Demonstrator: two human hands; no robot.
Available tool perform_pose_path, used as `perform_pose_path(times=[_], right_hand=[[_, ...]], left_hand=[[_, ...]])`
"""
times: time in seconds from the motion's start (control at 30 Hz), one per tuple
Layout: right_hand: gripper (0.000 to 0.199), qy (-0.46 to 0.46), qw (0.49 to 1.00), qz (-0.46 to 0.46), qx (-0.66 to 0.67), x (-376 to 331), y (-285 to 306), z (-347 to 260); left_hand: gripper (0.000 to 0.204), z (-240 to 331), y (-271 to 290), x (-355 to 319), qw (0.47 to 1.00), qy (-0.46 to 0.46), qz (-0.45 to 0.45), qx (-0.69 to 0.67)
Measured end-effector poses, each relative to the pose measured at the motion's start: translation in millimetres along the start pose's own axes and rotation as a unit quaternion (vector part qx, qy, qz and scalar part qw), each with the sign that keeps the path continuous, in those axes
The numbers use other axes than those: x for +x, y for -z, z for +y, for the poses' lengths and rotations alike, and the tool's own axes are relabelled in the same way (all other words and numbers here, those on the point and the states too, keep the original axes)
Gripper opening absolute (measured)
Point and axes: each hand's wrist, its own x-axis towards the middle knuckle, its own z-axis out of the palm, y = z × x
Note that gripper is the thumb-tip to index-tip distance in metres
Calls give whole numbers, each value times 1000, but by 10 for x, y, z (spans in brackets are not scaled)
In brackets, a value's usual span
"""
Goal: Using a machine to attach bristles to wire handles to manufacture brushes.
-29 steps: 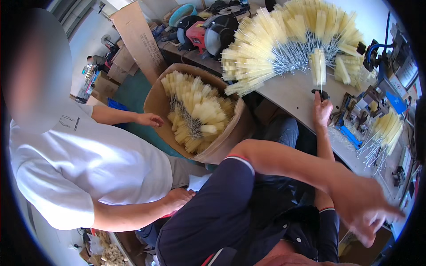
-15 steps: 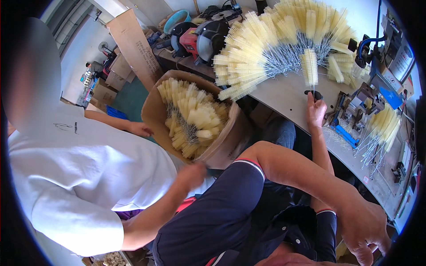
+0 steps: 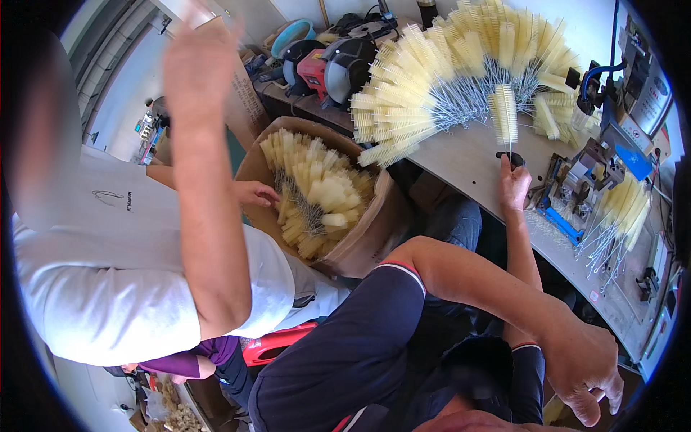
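Fingers of the right hand [image 3: 514,181] pinch the wire stem of a cream-bristled bottle brush [image 3: 504,114], which stands upright at the far right on the grey worktable [image 3: 468,155] beside a fanned brush pile [image 3: 432,86]. Near right, the left hand [image 3: 584,366] hangs loosely open, holding nothing.

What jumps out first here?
A wide fan of pale yellow wire-stemmed brushes spreads across the table at top. At its edge, the hand of a person in dark blue holds a single brush upright by its stem. Centre left, a cardboard box is packed with the same brushes, behind a blurred raised arm.
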Motion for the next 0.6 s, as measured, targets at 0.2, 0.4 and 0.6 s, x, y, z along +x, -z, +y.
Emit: perform_pose_path(times=[0.2, 0.4, 0.6], right_hand=[[57, 9, 1000, 7, 13, -9, -10, 15], [56, 7, 1000, 20, 2, -18, 68, 48], [55, 1, 999, -16, 40, -39, -194, -137]], left_hand=[[53, 491, 215, 41, 997, 18, 62, -48], [51, 591, 308, -143, 990, 25, 100, -93], [39, 589, 409, -428, 974, 93, 200, -42]])
